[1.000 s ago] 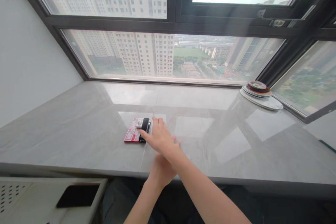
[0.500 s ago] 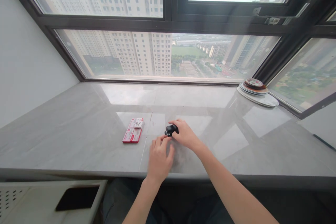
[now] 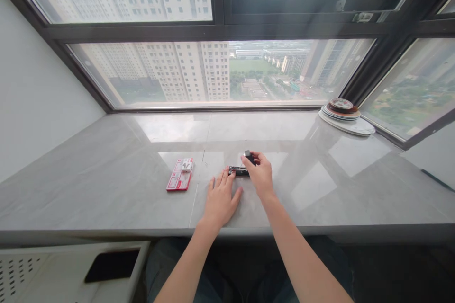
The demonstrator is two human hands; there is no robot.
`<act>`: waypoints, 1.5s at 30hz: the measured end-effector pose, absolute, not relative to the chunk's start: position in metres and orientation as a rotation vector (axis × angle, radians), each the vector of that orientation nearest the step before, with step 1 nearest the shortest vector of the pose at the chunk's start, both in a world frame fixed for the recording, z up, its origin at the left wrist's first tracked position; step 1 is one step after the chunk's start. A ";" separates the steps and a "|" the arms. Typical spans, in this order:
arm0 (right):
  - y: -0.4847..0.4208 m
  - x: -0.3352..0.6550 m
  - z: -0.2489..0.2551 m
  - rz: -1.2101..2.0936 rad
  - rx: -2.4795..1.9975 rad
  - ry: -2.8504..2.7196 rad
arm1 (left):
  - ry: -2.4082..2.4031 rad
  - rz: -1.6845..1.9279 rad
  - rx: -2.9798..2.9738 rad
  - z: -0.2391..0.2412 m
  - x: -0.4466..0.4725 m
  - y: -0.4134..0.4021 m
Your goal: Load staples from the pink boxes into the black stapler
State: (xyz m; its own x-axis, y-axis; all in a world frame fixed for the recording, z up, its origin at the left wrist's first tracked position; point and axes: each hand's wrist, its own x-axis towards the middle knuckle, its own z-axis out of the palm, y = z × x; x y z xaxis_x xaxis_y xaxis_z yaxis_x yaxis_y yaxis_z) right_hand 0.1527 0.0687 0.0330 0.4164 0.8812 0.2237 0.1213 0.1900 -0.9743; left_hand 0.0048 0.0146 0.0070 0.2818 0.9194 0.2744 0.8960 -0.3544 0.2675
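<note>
Black stapler (image 3: 241, 172) lies on the counter (image 3: 291, 199), slightly right of centre, opened out: base flat, raised top (image 3: 250, 156) tilted up at its right end. Right hand (image 3: 261, 176): grip closed on the raised top, thumb against its left side. Left hand (image 3: 221, 201): grip apart, palm down, fingertips touching the stapler's left end; no clamping seen. To the left, well apart, a red-and-white pack (image 3: 177, 182) lies flat with 1 small white box (image 3: 186, 165) on its far right part. Risks, as judged: if the left fingertips press too lightly, the base could skid or tip on the smooth counter under a pull from the right hand; if the right grip slips, the top could snap down and pinch a fingertip; forcing the top too far back could strain the hinge. Whether staples are loaded cannot be told.
</note>
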 end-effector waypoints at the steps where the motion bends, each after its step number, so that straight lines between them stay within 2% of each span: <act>1: 0.069 0.160 0.032 0.765 -1.205 -0.898 | 1.755 0.596 2.465 0.006 0.005 0.015; 4: 0.066 0.183 0.023 0.928 -1.009 -0.583 | 1.770 0.604 2.464 0.004 0.007 0.015; 8: 0.055 0.211 0.010 1.110 -0.960 -0.397 | 1.756 0.657 2.444 0.003 0.010 0.012; 12: 0.033 0.227 0.008 1.151 -1.004 -0.563 | 1.759 0.785 2.378 0.010 -0.001 0.009; 16: -0.004 0.232 0.003 1.047 -1.135 -0.699 | 2.206 0.947 2.118 0.015 -0.035 0.003; 20: -0.027 0.232 -0.005 1.060 -1.286 -0.887 | 2.462 0.834 1.934 0.009 -0.068 -0.011; 23: -0.025 0.231 -0.003 1.131 -1.476 -1.194 | 2.324 0.834 2.047 0.008 -0.073 -0.021; 26: -0.017 0.227 0.009 1.217 -1.536 -1.392 | 1.939 0.871 2.173 0.012 -0.060 -0.022; 29: -0.008 0.225 0.023 1.424 -1.475 -1.477 | 1.617 0.873 2.212 0.018 -0.035 -0.011; 34: 0.009 0.227 0.028 1.617 -1.452 -1.418 | 1.419 0.853 2.203 0.024 0.000 0.009; 42: 0.014 0.253 0.018 1.528 -1.609 -1.405 | 1.364 0.872 2.205 0.022 -0.003 0.010; 45: 0.010 0.271 0.023 1.373 -1.744 -1.491 | 1.362 0.884 2.202 0.022 -0.004 0.009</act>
State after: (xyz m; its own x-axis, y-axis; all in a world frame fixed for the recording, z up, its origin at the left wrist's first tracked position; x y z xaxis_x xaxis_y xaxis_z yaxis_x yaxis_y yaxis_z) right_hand 0.2713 0.0095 0.0232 -0.0875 0.9197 -0.3828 0.4568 -0.3045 -0.8358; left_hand -0.0038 0.0090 0.0218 0.3241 0.8962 0.3029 0.6411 -0.4435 0.6263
